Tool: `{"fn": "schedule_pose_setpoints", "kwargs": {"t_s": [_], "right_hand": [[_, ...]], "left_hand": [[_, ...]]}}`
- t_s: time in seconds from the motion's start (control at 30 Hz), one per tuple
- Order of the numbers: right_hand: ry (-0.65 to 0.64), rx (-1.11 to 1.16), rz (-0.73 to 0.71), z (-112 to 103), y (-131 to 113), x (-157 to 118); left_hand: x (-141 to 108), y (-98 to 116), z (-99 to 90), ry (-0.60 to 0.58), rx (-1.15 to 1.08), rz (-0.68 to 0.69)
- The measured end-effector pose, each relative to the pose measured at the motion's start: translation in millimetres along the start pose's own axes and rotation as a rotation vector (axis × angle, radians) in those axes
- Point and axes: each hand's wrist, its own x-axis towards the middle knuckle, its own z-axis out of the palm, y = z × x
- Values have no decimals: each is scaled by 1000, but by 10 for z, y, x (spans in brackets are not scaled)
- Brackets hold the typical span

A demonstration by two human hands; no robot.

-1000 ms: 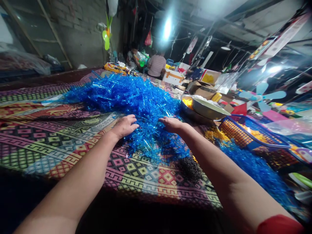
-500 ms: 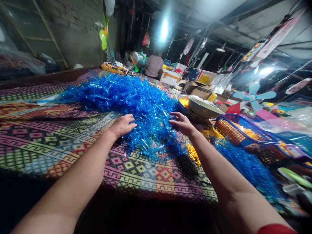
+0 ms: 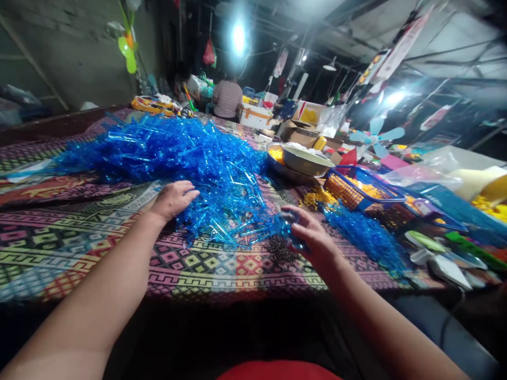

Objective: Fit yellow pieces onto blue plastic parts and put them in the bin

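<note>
A large heap of clear blue plastic pieces (image 3: pixel 170 145) spreads over a patterned cloth (image 3: pixel 214 269). At its near left edge lies my left hand (image 3: pixel 174 199), its thumb a little apart from the fingers and nothing visible in it. My right hand (image 3: pixel 311 232) is to the right of the heap, with its fingers curled around a clear blue plastic piece (image 3: pixel 283 226). The held piece's exact shape is blurred. Just below it a small pile of tiny black parts (image 3: pixel 280 250) rests on the cloth.
Two metal bowls (image 3: pixel 307 162) stand behind my right hand, beside a blue basket (image 3: pixel 356 196) of yellow parts. Loose yellow parts (image 3: pixel 319 197) and a second blue pile (image 3: pixel 364 237) lie to the right. A light-blue fan (image 3: pixel 376 136) stands farther back. People (image 3: pixel 227 99) sit at the far end.
My right hand has come nearer, away from the heap, and now holds a clear blue piece. My left hand stays by the heap's near left side. The view has turned to the right.
</note>
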Motion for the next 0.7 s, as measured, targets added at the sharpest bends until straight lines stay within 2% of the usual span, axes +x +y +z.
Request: {"fn": "schedule_pose_setpoints", "kwargs": {"t_s": [0.13,0.23,0.33,0.43,0.53,0.63,0.7], "right_hand": [[-64,85,152,-129,233,-865],[37,149,240,-279,405,-1402],[266,191,245,-508,468,-1803],[509,169,171,-858,416,-2105],[765,109,32,-1339,348,-2366],[1070,73,-91,-1884,369,-2658],[1327,-64,-134,-2228,438,-2873]], "left_hand": [[-52,81,-141,99,56,-48],[-112,128,-227,189,67,-76],[-150,154,-233,354,39,-198],[-203,199,-228,441,22,-354],[-353,254,-317,505,33,-400],[-605,242,-501,557,77,-407],[-786,170,-631,506,153,-465]]}}
